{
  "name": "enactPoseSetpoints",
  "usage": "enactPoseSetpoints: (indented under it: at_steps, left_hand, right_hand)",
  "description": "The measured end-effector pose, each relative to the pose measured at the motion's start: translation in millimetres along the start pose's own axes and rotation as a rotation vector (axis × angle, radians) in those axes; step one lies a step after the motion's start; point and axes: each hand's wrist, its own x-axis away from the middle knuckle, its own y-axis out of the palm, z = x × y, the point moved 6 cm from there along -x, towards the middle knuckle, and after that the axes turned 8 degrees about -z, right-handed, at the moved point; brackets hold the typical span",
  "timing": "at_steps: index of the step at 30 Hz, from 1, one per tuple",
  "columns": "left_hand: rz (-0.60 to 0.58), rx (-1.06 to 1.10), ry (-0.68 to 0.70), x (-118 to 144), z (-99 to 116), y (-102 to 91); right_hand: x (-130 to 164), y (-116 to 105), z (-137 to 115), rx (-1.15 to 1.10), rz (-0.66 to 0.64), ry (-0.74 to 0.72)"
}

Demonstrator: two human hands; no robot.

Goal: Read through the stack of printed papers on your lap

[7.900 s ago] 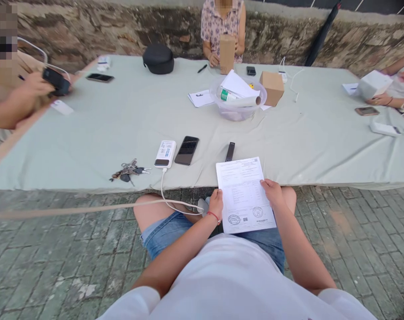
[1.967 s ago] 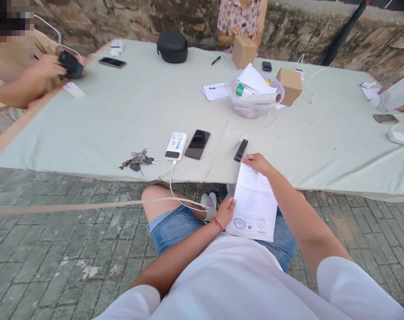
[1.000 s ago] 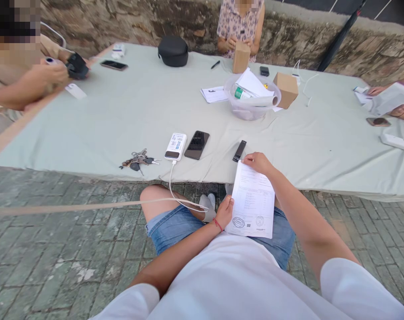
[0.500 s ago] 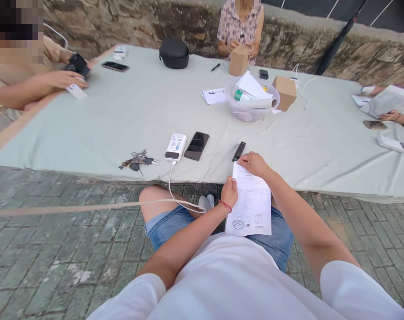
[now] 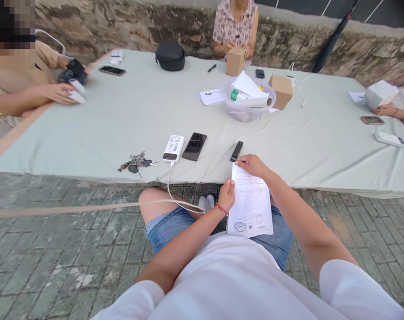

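Observation:
A printed white sheet of paper [image 5: 250, 205] with round stamps near its bottom lies over my lap at the table's near edge. My left hand [image 5: 227, 194] pinches its left edge about halfway up. My right hand [image 5: 253, 164] grips its top edge, close to a small black stick-shaped device [image 5: 236, 151] on the cloth. To the left lie a black phone [image 5: 194, 146], a white power bank [image 5: 174, 148] with a cable running to my lap, and a bunch of keys [image 5: 136, 162].
A grey-green cloth covers the long table [image 5: 128, 120]. A clear bowl [image 5: 247, 109] holds papers and a roll; brown boxes [image 5: 281, 91] stand by it. A person opposite handles a brown box [image 5: 235, 61]. Other people's hands work at the left [image 5: 60, 92] and right [image 5: 384, 110].
My left hand has slid up the paper's left edge from near the bottom corner to the middle. My right hand stays on the top edge. The person at left put a hand on a white item.

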Motion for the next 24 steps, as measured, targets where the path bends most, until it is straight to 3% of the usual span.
enactPoseSetpoints:
  at_steps: [6,12,24]
  left_hand:
    - [-0.049,0.035,-0.031,2,5,4.2]
    - [-0.071,0.002,-0.024,0,-1,5.8]
    - [-0.058,-0.115,-0.016,2,-7,3.1]
  right_hand:
    - [-1,7,23,-0.318,-0.051,0.131]
    - [-1,7,19,-0.563,-0.083,0.146]
    - [1,-4,-1,-0.318,-0.135,0.097]
